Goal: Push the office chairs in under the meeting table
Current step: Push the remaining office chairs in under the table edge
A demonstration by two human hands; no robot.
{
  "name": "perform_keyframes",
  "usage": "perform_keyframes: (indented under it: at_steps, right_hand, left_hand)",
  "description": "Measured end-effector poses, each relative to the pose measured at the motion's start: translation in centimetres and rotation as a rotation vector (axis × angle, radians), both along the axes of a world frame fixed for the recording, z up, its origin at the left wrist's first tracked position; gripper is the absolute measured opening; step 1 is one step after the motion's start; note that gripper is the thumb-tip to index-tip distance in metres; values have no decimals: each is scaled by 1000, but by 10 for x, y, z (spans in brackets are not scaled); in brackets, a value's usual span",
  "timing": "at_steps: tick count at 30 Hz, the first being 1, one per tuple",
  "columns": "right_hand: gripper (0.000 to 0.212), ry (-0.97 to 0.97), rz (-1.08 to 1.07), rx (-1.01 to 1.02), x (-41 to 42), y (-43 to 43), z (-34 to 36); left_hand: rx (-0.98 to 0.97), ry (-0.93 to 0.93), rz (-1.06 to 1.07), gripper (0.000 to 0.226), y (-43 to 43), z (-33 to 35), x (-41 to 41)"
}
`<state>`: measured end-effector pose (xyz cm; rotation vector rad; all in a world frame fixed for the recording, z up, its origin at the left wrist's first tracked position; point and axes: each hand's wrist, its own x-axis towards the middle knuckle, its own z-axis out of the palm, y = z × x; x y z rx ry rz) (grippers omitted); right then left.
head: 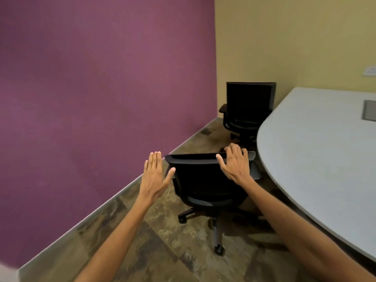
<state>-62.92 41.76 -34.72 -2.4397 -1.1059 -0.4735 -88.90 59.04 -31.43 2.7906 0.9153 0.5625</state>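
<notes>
We have one view only, from the head, looking forward and down over both outstretched arms toward a room corner at twelve o'clock. It sits close: the black mesh-backed office chair (205, 180) is at arm's length, dead ahead. The pale grey round-ended meeting table (317, 155) runs off the frame at three o'clock; the purple wall (97, 98) fills nine to eleven.

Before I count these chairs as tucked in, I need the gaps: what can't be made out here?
Head view only:
- near chair: right armrest hidden behind the right hand and forearm.
- far chair: right side and part of its base hidden behind the meeting table.
- Table: cut off by the right edge; other chairs unseen.
- left hand: contact with the backrest unclear.
</notes>
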Motion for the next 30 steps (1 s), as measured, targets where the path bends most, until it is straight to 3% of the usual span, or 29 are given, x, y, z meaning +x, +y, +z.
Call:
perform_keyframes:
  at_steps: [3,6,13,20,30]
  right_hand:
    - [49,-26,-62,-38,24,2,-10]
    - [49,47,-107,-71,34,11,-21]
    - [56,68,-128,-128,47,31,-34]
    - [42,73,-264,-267,39,69,-36]
    - [43,89,-439,-245,4,141,-38]
  left_hand:
    - [-23,7,-128,89,11,-10,48]
    - [-80,43,-211,77,29,-19,86]
    - [105,235,-502,67,85,-42,147]
    - [166,432,-695,33,161,-52,180]
    - [194,472,-887,21,251,-33,206]
